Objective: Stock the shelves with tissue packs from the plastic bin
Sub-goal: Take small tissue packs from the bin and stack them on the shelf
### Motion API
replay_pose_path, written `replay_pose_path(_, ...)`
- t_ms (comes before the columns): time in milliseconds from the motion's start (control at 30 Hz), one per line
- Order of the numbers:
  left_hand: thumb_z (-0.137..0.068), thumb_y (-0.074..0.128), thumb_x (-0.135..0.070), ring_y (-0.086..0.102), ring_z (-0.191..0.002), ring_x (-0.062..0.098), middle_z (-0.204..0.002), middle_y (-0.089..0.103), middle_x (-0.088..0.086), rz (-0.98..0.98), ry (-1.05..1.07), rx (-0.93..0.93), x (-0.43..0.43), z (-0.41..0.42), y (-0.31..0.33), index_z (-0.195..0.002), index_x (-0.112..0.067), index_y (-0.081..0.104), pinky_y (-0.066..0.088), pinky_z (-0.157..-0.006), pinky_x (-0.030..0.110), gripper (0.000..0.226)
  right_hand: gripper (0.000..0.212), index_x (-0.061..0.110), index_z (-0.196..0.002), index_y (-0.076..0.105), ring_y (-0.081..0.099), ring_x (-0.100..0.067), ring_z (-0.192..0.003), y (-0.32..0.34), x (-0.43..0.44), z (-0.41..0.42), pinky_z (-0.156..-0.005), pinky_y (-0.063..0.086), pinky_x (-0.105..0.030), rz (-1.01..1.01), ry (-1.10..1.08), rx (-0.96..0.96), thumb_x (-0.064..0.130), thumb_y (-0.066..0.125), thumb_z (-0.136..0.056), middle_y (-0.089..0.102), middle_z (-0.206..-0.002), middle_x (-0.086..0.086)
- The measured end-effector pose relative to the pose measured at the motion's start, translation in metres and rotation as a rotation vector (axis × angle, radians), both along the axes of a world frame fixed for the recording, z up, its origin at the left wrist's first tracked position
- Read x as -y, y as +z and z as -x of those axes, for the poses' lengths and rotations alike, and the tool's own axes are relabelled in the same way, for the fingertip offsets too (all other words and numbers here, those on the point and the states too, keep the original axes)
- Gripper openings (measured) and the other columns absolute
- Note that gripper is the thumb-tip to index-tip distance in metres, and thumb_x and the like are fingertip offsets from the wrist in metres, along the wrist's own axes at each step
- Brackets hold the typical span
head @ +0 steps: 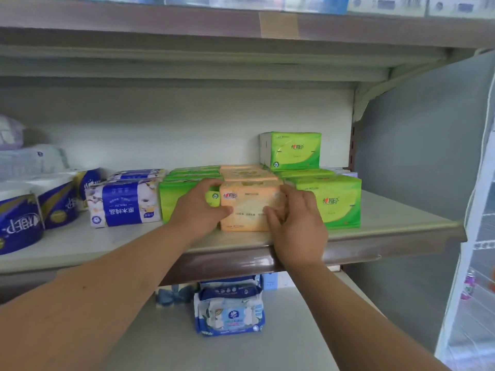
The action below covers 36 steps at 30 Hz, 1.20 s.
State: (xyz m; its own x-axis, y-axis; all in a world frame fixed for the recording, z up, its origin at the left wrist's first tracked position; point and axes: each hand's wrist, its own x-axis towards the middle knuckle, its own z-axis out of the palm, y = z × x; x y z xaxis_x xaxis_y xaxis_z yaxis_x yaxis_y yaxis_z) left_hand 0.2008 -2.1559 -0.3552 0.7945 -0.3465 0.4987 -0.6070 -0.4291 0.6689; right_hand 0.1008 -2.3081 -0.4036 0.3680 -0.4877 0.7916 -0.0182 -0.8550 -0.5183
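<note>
That orange pack (249,210) is hemmed in by green packs (336,202) both sides. Loads of open air above the row, plus bare shelf (401,218) far right.

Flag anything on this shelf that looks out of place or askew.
The blue-and-white pack beside the left green row has its print upside down and sits skewed. One green pack stands alone on top of the right green row. The orange pack between left hand and right hand looks square.
</note>
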Motion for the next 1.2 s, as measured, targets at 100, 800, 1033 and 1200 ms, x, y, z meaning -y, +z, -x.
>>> replay_pose_path(100, -0.073, 0.081, -0.034, 0.058, -0.070, 0.006, -0.102, 0.060, -0.013, -0.033, 0.015, 0.056, 0.009, 0.001, -0.004, -0.123, -0.037, 0.053, 0.039, -0.063, 0.022, 0.058, 0.035, 0.032, -0.124, 0.062, 0.065, -0.023, -0.092, -0.001, 0.002, -0.004, -0.069, 0.046, -0.030, -0.006, 0.007, -0.052, 0.032, 0.063, -0.089, 0.062, -0.117, 0.006)
replay_pose_path(800, -0.086, 0.062, -0.038, 0.051, -0.086, 0.015, -0.099, 0.052, -0.011, 0.032, 0.143, 0.334, 0.007, 0.020, -0.016, -0.104, -0.029, 0.049, 0.040, -0.067, 0.029, 0.024, 0.016, 0.030, -0.086, 0.074, 0.060, -0.018, -0.050, -0.014, 0.003, -0.003, -0.046, 0.029, -0.016, 0.331, -0.056, 0.068, 0.030, 0.058, -0.089, 0.069, -0.065, 0.008)
replay_pose_path(1033, -0.083, 0.034, -0.023, 0.049, -0.098, 0.019, -0.107, 0.051, -0.003, 0.173, -0.054, 0.209, 0.004, 0.050, 0.001, -0.108, -0.021, 0.050, 0.039, -0.079, 0.032, 0.030, 0.021, 0.023, -0.102, 0.073, 0.066, -0.025, -0.076, 0.001, -0.009, 0.022, -0.059, 0.038, -0.024, 0.182, 0.077, -0.008, 0.026, 0.053, -0.096, 0.073, -0.089, 0.001)
replay_pose_path(1200, -0.087, 0.048, -0.002, 0.049, -0.089, 0.011, -0.108, 0.055, -0.005, 0.209, -0.215, 0.202, 0.037, 0.095, 0.020, -0.114, -0.018, 0.055, 0.035, -0.075, 0.023, 0.032, 0.043, 0.027, -0.124, 0.062, 0.062, -0.010, -0.097, 0.014, -0.009, 0.064, -0.080, 0.049, -0.027, 0.021, 0.257, -0.015, 0.047, 0.044, -0.089, 0.069, -0.110, 0.011)
